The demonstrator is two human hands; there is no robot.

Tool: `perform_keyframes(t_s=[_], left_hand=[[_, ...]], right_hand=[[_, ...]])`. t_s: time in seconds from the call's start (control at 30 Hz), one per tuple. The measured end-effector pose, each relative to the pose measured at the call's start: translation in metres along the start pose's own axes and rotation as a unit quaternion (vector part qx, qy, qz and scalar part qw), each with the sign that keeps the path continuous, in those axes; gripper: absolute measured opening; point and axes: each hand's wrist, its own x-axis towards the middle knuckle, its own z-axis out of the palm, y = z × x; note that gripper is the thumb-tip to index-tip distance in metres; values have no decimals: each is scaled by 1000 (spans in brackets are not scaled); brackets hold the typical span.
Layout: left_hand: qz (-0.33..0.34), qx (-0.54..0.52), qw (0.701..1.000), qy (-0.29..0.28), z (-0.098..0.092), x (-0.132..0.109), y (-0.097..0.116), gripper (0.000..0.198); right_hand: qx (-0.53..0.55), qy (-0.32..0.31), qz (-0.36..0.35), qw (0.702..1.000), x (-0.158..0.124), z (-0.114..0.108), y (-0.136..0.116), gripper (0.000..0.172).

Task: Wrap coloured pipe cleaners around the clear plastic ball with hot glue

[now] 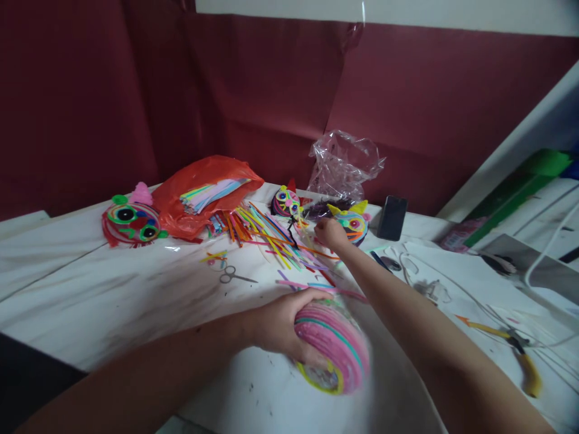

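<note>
My left hand (pixel 281 325) grips a round pink craft piece (pixel 341 343) wound from pipe cleaners, with a teal stripe and a yellow ring at its lower end. The piece is tilted and slightly blurred. My right hand (pixel 332 234) is stretched forward, its fingers curled closed. Whatever it may hold is hidden from view. Beside that fist sits a colourful animal face with yellow ears (pixel 354 226). Loose pipe cleaners (pixel 266 232) in many colours spread out to its left.
A red plastic bag (pixel 176 205) holds more pipe cleaners. Scissors (pixel 230 275) lie in front. Another animal face (pixel 131 223) is at left, a smaller one (pixel 287 202) behind. A phone (pixel 392 217), clear wrapping (pixel 346 160), and yellow-handled pliers (pixel 527 367) are farther right.
</note>
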Motion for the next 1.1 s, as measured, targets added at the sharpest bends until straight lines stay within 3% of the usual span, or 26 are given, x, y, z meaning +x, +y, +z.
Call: perform_keyframes(t_s=[0.1,0.23,0.4,0.57,0.7,0.8,0.93,1.1], left_hand=[[2,0,1000,2,1,1,0,108],[1,-8,1000,-4,0,1,1,108],[-19,5,1000,-8,-3,0,6,108],[-17,10,1000,-8,-3,0,9,108],[-33,-5,999,-14,-2,1,9,110],[-36,-6,999,-9,-1,1,6,112],[-9,1,1000,-9,-1,1,4,108],[-18,9,1000,-4,-3,0,10,110]], right_hand=[[10,-12,-16,1000,-7,-2,3,26],[26,-51,-29,998,-22,12,-16,43],[18,-78,-22,997,-24,26,-37,17],[-15,-28,11,999,-9,8,-8,17],[-15,-20,-8,1000,-7,-6,18,21],[2,-31,-37,999,-16,-3,16,23],[10,-57,-40,998,-30,14,-9,44],[-11,-81,-19,996,-24,21,-21,19]])
